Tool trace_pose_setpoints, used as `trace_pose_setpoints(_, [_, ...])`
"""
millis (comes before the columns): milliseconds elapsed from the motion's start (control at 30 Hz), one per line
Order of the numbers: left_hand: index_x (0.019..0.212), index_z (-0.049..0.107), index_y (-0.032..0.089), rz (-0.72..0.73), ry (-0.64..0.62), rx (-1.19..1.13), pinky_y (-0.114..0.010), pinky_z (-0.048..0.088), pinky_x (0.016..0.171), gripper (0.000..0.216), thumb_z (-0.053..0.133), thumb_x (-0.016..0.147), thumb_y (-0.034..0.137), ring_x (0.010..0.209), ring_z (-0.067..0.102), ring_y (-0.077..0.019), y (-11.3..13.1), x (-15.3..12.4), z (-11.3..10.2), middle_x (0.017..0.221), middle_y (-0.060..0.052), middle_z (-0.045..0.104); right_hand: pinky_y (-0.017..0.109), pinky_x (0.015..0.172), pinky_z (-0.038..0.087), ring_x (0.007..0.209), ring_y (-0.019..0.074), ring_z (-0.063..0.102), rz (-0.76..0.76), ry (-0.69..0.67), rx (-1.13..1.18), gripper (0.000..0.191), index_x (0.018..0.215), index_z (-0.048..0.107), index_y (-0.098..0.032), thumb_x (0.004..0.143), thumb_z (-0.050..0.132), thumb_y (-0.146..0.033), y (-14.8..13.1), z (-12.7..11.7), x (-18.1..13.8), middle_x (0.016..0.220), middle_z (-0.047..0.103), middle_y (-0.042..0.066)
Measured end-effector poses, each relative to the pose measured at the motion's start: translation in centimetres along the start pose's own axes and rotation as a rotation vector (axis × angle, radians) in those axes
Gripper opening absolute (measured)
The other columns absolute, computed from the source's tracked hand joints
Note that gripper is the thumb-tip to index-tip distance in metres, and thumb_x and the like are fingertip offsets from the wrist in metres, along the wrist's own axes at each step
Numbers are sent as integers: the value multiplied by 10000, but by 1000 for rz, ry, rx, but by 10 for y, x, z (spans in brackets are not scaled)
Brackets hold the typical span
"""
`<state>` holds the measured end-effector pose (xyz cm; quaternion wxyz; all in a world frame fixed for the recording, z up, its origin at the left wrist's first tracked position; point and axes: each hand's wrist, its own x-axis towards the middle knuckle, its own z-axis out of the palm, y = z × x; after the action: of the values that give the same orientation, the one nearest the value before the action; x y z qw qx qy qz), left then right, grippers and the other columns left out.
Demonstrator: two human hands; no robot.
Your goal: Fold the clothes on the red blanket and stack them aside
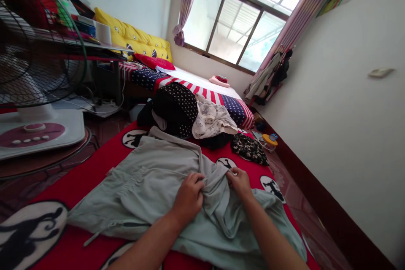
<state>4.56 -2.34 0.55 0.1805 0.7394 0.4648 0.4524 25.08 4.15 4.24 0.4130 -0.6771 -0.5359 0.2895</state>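
Note:
A pale grey-green jacket [152,185] lies spread across a red blanket [91,168] with black figures in white circles. Its gathered waist and a zip show at the left, and a drawstring hangs at the lower edge. My left hand [190,196] is closed on a fold of the fabric near the middle. To the right, my right hand [240,182] pinches another raised fold between thumb and fingers. The cloth is bunched and wrinkled between both hands.
Beyond the jacket sit a black dotted garment [177,105], a white floral garment [211,116] and a folded dark patterned cloth [249,149]. A fan [41,130] stands at left. A bed [202,93] lies behind; a wall [348,114] bounds the right.

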Motion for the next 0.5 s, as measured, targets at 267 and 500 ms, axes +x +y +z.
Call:
trace_pose_setpoints(267, [869, 637, 182, -46, -36, 56, -394, 453, 885, 264, 497, 702, 33, 994, 521, -235, -1, 1, 1, 1035, -72, 613, 277, 575, 541, 652, 153, 654, -329, 322, 333, 279, 805, 626, -153, 736, 659, -421, -55, -21, -24, 1196, 653, 159])
trace_pose_setpoints(500, [1110, 618, 201, -52, -59, 108, -389, 457, 891, 402, 510, 747, 70, 1024, 522, -244, -4, 2, 3, 1092, -81, 578, 374, 808, 560, 992, 233, 654, -459, 346, 439, 181, 847, 621, -163, 775, 683, -317, -72, -24, -67, 1281, 605, 152])
